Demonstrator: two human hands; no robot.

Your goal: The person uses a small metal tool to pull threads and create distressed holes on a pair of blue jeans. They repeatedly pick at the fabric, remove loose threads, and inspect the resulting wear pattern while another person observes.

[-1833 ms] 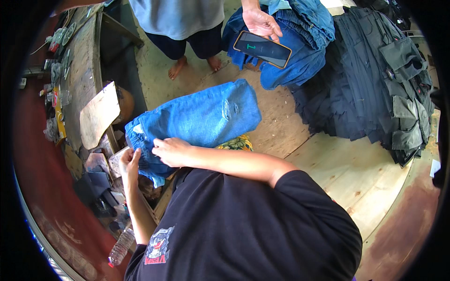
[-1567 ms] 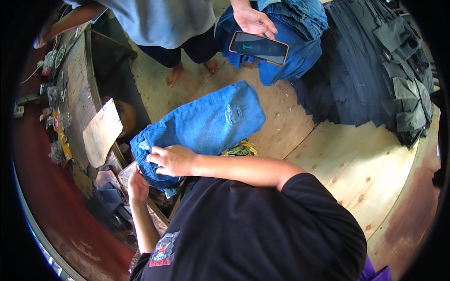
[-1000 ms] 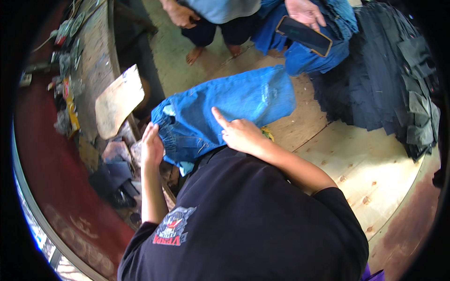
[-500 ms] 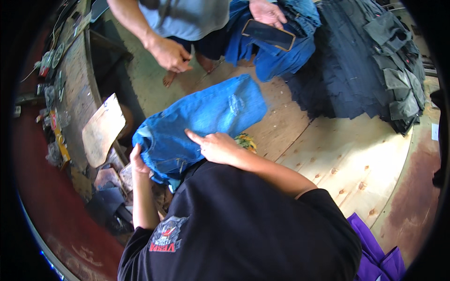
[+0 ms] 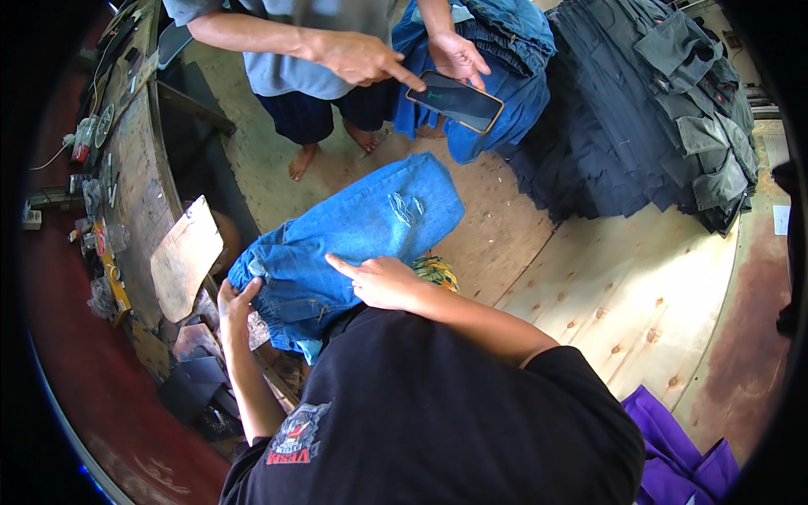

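A pair of blue denim jeans (image 5: 370, 210), folded lengthwise and with a frayed patch near its far end, lies across my lap. My left hand (image 5: 236, 307) is closed on its gathered left end, thumb on top. Over the middle of the denim, my right hand (image 5: 379, 280) has its index finger stretched out, the tip at or just above the cloth; nothing is in it. Across from me stands a person whose one hand (image 5: 459, 59) holds a dark phone (image 5: 454, 101). Their other hand (image 5: 362, 59) points a finger at the phone's near corner.
Stacked blue jeans (image 5: 505, 50) and a big pile of dark trousers (image 5: 614, 109) are at the far right. A worn wooden bench (image 5: 139, 160) with tools runs along the left, a brown board (image 5: 187, 261) beside it. Purple cloth (image 5: 682, 454) lies at lower right.
The person's free hand has risen from hanging low to point at the phone, whose screen now shows a green mark. My hands and the jeans have shifted slightly left and down in view.
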